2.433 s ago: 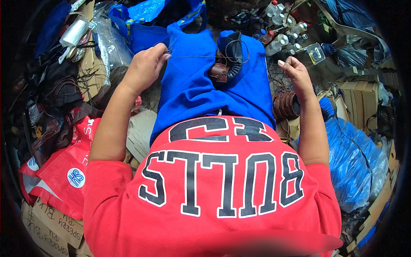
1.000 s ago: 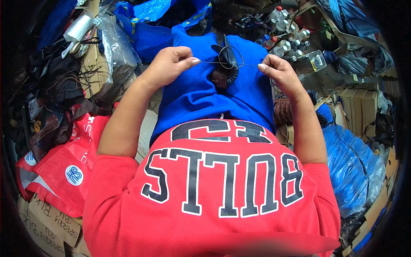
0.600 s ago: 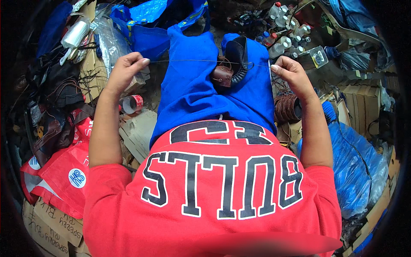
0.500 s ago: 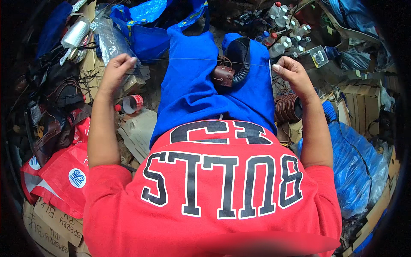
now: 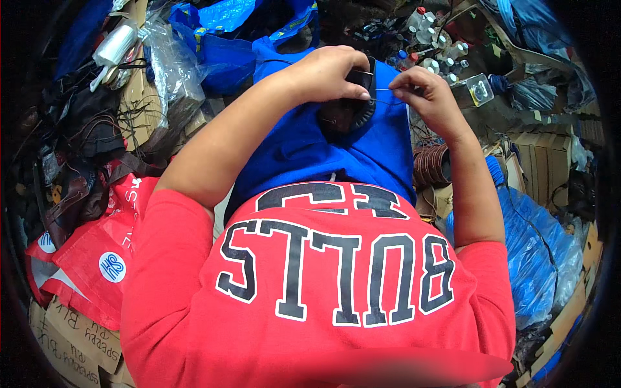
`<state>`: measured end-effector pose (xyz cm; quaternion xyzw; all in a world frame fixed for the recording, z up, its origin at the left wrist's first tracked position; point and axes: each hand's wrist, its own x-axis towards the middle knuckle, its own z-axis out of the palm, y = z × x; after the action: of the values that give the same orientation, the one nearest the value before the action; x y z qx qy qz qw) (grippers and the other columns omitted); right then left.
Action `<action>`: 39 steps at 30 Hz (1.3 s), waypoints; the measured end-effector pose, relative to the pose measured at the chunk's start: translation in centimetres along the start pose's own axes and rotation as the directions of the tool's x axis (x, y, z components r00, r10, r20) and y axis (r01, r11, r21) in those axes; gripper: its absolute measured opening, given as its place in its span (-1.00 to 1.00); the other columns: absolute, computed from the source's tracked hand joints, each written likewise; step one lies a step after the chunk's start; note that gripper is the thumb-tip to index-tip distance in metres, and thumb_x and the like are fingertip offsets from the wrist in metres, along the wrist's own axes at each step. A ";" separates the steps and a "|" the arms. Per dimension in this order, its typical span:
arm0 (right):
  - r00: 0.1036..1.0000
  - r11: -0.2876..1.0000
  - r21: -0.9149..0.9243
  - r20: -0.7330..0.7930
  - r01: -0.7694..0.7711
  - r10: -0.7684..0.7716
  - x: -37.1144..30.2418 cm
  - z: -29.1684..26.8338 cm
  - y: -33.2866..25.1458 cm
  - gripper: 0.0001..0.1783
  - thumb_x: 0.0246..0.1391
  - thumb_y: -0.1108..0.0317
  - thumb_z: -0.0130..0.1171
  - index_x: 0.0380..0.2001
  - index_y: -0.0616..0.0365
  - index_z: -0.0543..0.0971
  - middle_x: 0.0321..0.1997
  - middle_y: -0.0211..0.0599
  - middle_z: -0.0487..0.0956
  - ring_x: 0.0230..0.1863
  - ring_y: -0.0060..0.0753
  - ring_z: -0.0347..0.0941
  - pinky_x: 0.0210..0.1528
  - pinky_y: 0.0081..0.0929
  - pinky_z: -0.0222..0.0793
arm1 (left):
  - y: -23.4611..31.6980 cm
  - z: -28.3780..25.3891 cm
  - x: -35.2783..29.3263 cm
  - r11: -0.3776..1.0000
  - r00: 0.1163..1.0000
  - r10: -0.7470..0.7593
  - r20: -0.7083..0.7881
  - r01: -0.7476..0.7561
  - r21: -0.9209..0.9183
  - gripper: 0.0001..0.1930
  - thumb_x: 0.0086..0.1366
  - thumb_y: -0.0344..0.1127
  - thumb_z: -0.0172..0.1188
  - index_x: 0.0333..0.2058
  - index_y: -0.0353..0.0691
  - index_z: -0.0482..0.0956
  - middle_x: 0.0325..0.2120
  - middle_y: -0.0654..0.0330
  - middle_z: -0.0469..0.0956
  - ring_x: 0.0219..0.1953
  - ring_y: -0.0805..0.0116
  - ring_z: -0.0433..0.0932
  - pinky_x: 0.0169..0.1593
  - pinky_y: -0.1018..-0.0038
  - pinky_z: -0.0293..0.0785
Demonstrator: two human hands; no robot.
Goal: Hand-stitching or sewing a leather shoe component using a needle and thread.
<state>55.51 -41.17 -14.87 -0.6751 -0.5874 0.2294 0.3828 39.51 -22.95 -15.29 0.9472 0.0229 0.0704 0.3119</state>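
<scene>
A dark brown leather shoe with a black ribbed sole rests between my thighs, over the blue cloth on my lap. My left hand reaches across and grips the shoe by its upper end, thumb and fingers on either side; it covers much of it. Just right of the shoe, my right hand pinches a thin, pale, needle-like piece between thumb and forefinger. A dark thread runs between the shoe and this hand. Where the thread enters the shoe cannot be made out.
Several small bottles stand beyond my right hand, near a clear square container. Brown coiled strips and a blue plastic bag lie at right. At left are a red bag, cardboard and clear plastic.
My left hand has swung right from the far left onto the shoe. The thread no longer stretches taut between both hands. My right hand has shifted slightly left.
</scene>
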 end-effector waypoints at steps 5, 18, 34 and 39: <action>0.997 0.993 -0.103 0.045 -0.053 0.058 0.7 -0.1 -0.3 -0.89 -0.08 0.57 0.20 -0.42 0.15 0.59 -0.39 -0.37 0.49 -0.33 -0.49 0.47 -0.25 -0.56 0.39 | -0.8 0.2 2.1 0.966 0.973 -0.056 0.226 0.109 -0.232 -0.66 -0.02 -0.21 0.36 -0.29 -0.27 0.58 -0.32 0.09 0.50 -0.18 0.20 0.49 -0.08 0.43 0.36; 0.998 0.997 0.066 -0.053 -0.028 0.032 -1.2 2.4 2.1 -0.85 -0.13 0.53 0.26 -0.40 0.10 0.62 -0.44 -0.42 0.49 -0.36 -0.54 0.44 -0.28 -0.59 0.35 | -1.8 0.8 2.7 0.832 0.898 -0.058 0.435 0.285 -0.476 -0.70 0.07 -0.31 0.29 -0.18 -0.22 0.62 -0.31 0.21 0.58 -0.20 0.44 0.49 -0.02 0.50 0.33; 0.976 0.579 -0.787 0.150 0.213 -0.156 -1.3 3.1 -4.3 -0.88 -0.12 0.48 0.04 -0.48 0.11 0.56 -0.38 -0.25 0.47 -0.26 -0.21 0.45 -0.22 -0.35 0.30 | -1.2 0.7 4.2 0.971 0.828 -0.022 0.561 0.152 -0.185 -0.54 0.01 -0.45 0.21 -0.02 -0.16 0.52 -0.26 0.14 0.59 -0.19 0.39 0.51 -0.02 0.48 0.37; 0.985 0.675 -0.721 0.164 0.158 -0.056 0.2 3.5 -2.4 -0.91 -0.10 0.46 0.09 -0.47 0.18 0.56 -0.40 -0.24 0.48 -0.28 -0.18 0.48 -0.17 -0.33 0.35 | -1.9 1.3 4.4 0.989 0.970 -0.028 0.243 0.062 -0.134 -0.59 -0.13 -0.35 0.37 -0.21 -0.17 0.59 -0.41 0.09 0.57 -0.31 0.27 0.53 -0.16 0.39 0.44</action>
<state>51.44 -40.03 -15.10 -0.7199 -0.6918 -0.0041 0.0559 44.02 -21.84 -16.91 0.9237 0.0015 -0.0503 0.3798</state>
